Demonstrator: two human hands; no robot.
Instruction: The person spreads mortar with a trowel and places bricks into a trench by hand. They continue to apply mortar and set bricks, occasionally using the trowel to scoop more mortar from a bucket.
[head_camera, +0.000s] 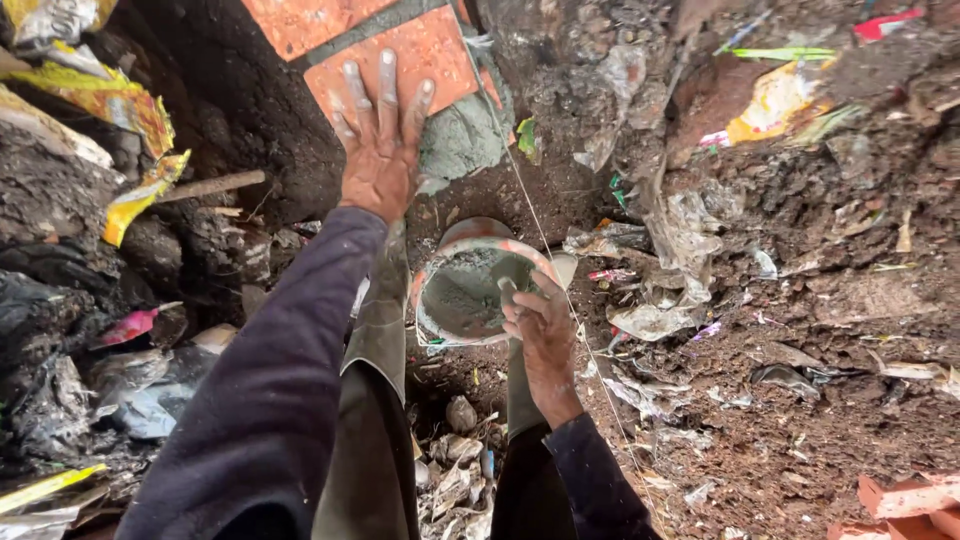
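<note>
brick (400, 55) under left hand (380, 150), fingers spread; right hand (545, 335) seemingly curled on mortar pan (470, 290) rim.

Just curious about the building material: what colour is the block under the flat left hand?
Orange-red, a textured brick with grey mortar at its edge, seen in the head view.

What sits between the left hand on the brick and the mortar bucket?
In the head view, a lump of grey mortar at the brick edge, then bare dark soil, lies between the left hand and the bucket. A taut string crosses there too.
</note>
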